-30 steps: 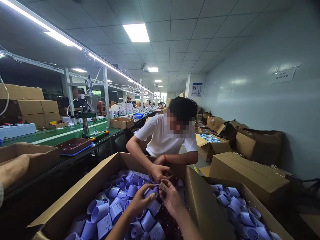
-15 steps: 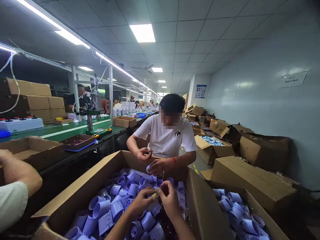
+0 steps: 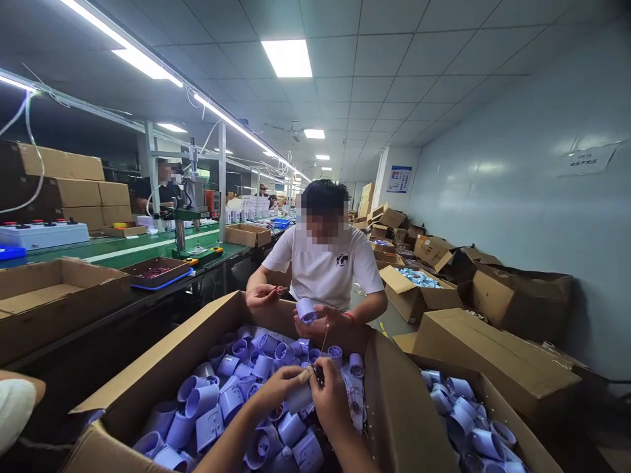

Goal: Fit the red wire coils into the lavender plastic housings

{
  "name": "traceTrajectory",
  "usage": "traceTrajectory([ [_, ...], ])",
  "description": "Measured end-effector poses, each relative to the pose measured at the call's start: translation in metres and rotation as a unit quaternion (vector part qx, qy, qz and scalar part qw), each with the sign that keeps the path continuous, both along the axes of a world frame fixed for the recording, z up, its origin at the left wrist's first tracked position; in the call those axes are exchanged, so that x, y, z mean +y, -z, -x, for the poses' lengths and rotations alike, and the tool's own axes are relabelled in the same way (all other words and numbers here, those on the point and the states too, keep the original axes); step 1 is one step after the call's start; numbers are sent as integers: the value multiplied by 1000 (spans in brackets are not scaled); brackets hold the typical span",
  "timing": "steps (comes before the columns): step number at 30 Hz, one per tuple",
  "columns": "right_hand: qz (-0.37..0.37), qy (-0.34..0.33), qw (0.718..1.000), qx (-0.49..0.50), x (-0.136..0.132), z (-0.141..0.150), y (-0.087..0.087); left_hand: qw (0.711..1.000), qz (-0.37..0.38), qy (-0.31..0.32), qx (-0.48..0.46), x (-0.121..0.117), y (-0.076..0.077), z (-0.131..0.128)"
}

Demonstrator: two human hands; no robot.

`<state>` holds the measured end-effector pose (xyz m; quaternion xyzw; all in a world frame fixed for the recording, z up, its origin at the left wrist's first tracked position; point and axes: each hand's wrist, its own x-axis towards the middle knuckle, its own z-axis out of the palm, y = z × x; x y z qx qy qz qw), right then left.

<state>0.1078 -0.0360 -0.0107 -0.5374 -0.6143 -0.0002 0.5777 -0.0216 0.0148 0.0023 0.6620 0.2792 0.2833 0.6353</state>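
Note:
My left hand (image 3: pixel 277 393) and my right hand (image 3: pixel 331 394) meet over the large carton, fingertips pinched together. Between the right fingertips is a small dark part (image 3: pixel 319 377) with a thin wire (image 3: pixel 325 338) sticking up from it. The left thumb and fingers press against the same spot, the thumb tip wearing a tan covering; what they grip is mostly hidden. Just below the left fingers shows a pale purple plastic cup (image 3: pixel 300 398); I cannot tell whether it is held. Many similar cylindrical cups (image 3: pixel 202 404) fill the carton (image 3: pixel 125 387) under my forearms.
Across the carton, a co-worker (image 3: pixel 323 269) holds a purple cup (image 3: pixel 306 310) and a small reddish part. Another person's sleeve (image 3: pixel 14 414) is at far left. A second carton of cups (image 3: pixel 535 440) stands right. Beyond the carton's left side runs a green workbench (image 3: pixel 152 246) with a press.
My hands stay pinched together with little movement. The co-worker opposite has lifted and turned the purple cup and moved the other hand left. The arm at far left has drawn down and back.

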Motion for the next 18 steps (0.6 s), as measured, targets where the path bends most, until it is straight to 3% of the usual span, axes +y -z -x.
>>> traceTrajectory([
  [11,19,40,994,100,3,-8,-3,999,26,-39,5,2,-6,1],
  [18,17,72,994,81,6,-13,-1,997,-27,-57,47,9,2,1],
])
